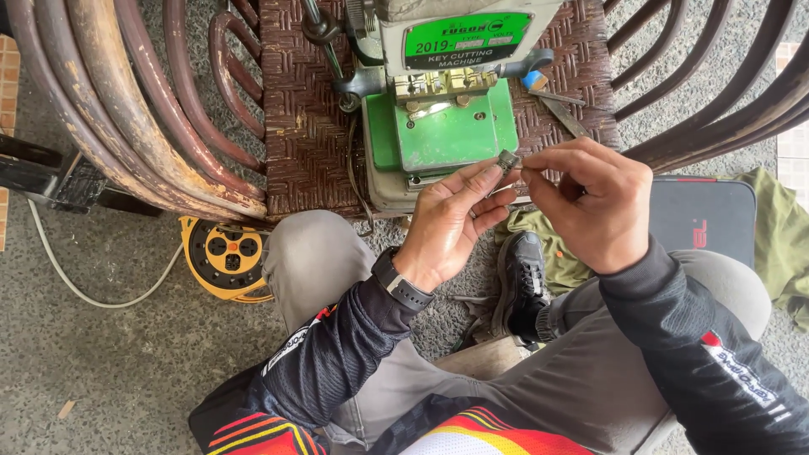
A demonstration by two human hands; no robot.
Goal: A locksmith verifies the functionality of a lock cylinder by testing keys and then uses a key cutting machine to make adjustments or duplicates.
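Note:
My left hand point(451, 221) and my right hand point(590, 202) meet in front of a green key cutting machine point(438, 126). Between the fingertips of both hands is a small silver metal piece, likely a key point(508, 160). The left thumb and forefinger pinch it from the left, and the right fingertips touch it from the right. A dark watch sits on my left wrist. The machine stands on a woven brown chair seat point(303, 126) just beyond my hands.
Curved wooden chair arms point(126, 109) flank the seat. A yellow cable reel point(226, 257) with a white cord lies on the floor at left. A dark flat case point(708, 219) and green cloth point(784, 244) lie at right. My knees and a black shoe point(522, 278) are below.

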